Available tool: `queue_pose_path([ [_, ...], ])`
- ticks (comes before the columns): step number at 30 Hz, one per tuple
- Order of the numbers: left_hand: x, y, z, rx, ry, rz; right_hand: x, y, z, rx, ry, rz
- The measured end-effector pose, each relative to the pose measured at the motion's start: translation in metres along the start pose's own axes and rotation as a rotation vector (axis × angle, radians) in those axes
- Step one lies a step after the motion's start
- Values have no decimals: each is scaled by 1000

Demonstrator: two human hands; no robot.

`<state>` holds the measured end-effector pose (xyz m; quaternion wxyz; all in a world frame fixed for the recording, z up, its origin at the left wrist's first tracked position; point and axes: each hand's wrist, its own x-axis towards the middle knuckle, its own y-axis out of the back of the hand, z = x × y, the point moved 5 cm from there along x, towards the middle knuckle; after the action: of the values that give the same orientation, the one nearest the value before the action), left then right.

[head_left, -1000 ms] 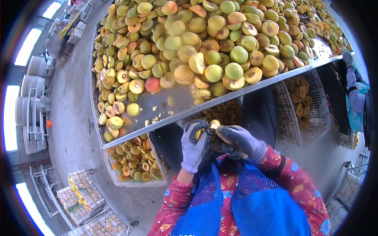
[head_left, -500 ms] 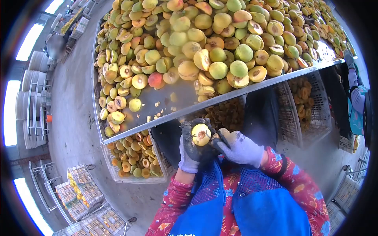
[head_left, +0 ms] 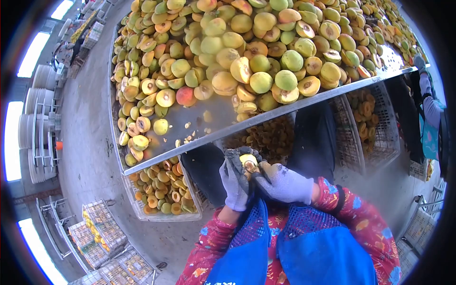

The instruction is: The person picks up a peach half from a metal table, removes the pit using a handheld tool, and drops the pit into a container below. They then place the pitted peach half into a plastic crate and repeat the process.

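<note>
In a dark-stained glove, my left hand [head_left: 234, 179] is wrapped around a peach half [head_left: 247, 159], its cut face and brown stone hollow turned up. My right hand [head_left: 283, 182], gloved too, presses in from the right with its fingers closed against the fruit. Whatever those fingers grip is hidden. Just beyond both hands, many whole and halved peaches [head_left: 225, 83] lie heaped on a metal table [head_left: 197, 116], with small scraps near its front edge.
The table's raised metal rim [head_left: 266, 118] runs in front of me. Below it stand a left crate [head_left: 164, 216] of peach halves and a right crate [head_left: 349, 142]. Another worker's gloved arm [head_left: 426, 88] rests at the far right. Stacked crates [head_left: 102, 223] stand at lower left.
My right hand has moved left and closed in on the peach half. My left hand has shifted slightly right and tilted the fruit, so less of its cut face shows.
</note>
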<state>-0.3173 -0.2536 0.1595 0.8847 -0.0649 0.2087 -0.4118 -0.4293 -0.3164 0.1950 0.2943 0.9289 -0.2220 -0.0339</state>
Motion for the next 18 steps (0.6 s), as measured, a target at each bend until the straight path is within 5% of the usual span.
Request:
queue_pose_path([
  [4, -3, -9, 7, -110, -29, -7, -4, 14, -8, 1076, -737, -456],
  [7, 0, -21, 32, 361, -164, -17, -8, 7, 3, 1072, -776, -449],
  [9, 11, -11, 2, 136, 188, -35, 4, -1, 2, 807, -484, -172],
  [11, 10, -12, 0, 132, 154, -55, -11, 12, -4, 992, -852, -391],
  [13, 6, -19, 3, -20, 132, -74, -17, -3, 8, 1370, -923, -382],
  [14, 6, -22, 13, 123, -54, -147, -19, -3, 5, 1530, -902, -390],
  [18, 7, -23, 16, 280, -97, -197, -24, -12, 5, 2240, -861, -631],
])
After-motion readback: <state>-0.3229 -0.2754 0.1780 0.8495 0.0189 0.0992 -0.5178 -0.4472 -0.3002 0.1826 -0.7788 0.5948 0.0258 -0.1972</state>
